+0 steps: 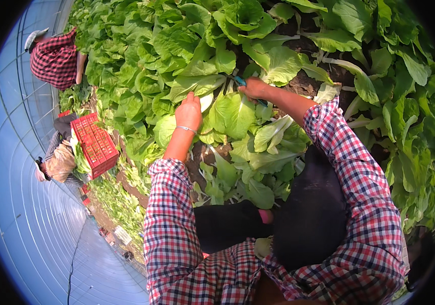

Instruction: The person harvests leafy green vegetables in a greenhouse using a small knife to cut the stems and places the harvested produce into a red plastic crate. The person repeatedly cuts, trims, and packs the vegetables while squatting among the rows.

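My left hand (188, 112) is on a leafy green head (206, 89) with a pale midrib, its fingertips hidden among the leaves. Whether it grips the head or only presses on it cannot be told. My right hand (254, 89) is closed around the blue-green handle of a cutting tool (240, 81). The tool's metal end points towards the base of the plants, and its tip is partly hidden by leaves. Broad loose-looking leaves (236, 114) lie between and below my hands.
Dense leafy greens (126, 57) grow ahead and to the left. Cut leaves (255, 190) lie on soil by my knees. At left, a person in a checked shirt (51, 57) bends over the crop, and another person (61, 162) is beside a red plastic crate (95, 145).
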A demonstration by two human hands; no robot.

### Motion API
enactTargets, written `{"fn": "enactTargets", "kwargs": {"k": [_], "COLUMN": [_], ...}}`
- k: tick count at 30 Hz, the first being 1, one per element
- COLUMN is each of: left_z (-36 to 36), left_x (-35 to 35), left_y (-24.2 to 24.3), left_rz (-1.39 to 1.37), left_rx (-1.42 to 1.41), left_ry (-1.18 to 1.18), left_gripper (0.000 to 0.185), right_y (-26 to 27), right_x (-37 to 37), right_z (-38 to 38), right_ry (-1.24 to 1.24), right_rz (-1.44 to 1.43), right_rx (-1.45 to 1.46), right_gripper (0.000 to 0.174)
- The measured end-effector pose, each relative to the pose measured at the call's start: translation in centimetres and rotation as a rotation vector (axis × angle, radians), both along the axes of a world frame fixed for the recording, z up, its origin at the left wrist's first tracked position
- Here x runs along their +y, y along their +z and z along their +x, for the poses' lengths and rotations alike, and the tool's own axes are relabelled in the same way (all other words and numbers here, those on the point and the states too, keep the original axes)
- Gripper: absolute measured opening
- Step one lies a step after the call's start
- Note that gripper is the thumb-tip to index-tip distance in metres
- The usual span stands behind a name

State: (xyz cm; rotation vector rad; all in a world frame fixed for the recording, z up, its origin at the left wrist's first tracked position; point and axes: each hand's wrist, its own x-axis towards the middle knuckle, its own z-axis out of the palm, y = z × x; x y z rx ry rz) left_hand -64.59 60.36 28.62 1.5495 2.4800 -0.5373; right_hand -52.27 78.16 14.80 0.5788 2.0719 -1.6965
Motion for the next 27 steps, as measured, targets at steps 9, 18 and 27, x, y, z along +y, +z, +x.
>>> {"fn": "enactTargets", "kwargs": {"k": [9, 18, 27], "left_z": [0.6, 6.0, 11.4], "left_x": [-2.0, -6.0, -8.7], "left_y": [-0.1, 6.7, 8.3], "left_rz": [0.097, 0.494, 0.78], "left_rx": [-0.075, -0.365, -1.227], "left_ry": [0.039, 0.078, 0.935], "left_gripper": [0.051, 0.048, 0.042], "right_y": [1.0, 5.7, 12.9], "right_x": [1.7, -0.2, -1.7], "right_z": [-0.3, 9.0, 10.3], "right_ry": [0.199, -0.358, -0.415], "right_rz": [-0.02, -0.406, -0.819], "right_rx": [-0.123, 0.348, 0.598], "right_gripper": [0.041, 0.034, 0.041]}}
